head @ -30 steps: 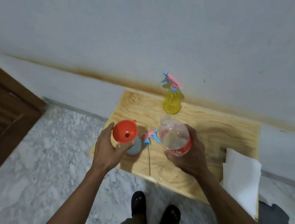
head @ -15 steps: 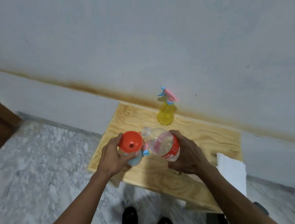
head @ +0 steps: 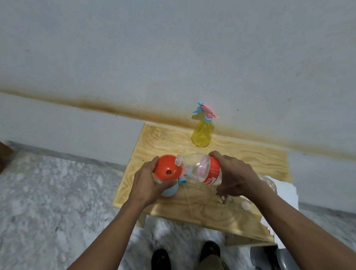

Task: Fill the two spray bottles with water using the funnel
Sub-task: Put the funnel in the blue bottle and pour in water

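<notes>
Orange funnel [head: 167,170] sits in the mouth of a pale blue spray bottle [head: 169,191] at the counter's [head: 248,157] 9 o'clock edge. Left hand [head: 149,181] wraps both, fingers curled round the funnel rim and bottle body. Clear plastic bottle [head: 199,170] is tipped nearly level, open neck over the funnel's 2 o'clock rim; some clear water is inside, amount hard to judge. Right hand [head: 232,176] grips it round the red label; white writing on the label is unreadable.

Spray bottles, two: the blue one, top off, and a yellow one [head: 202,133] upright at 12 o'clock, pink-and-blue trigger head on, contents not discernible. Loose trigger head [head: 184,179] with dip tube lies just beside the blue bottle. One small white cap [head: 246,205] at 4 o'clock. White paper [head: 286,193] at the 3 o'clock edge.
</notes>
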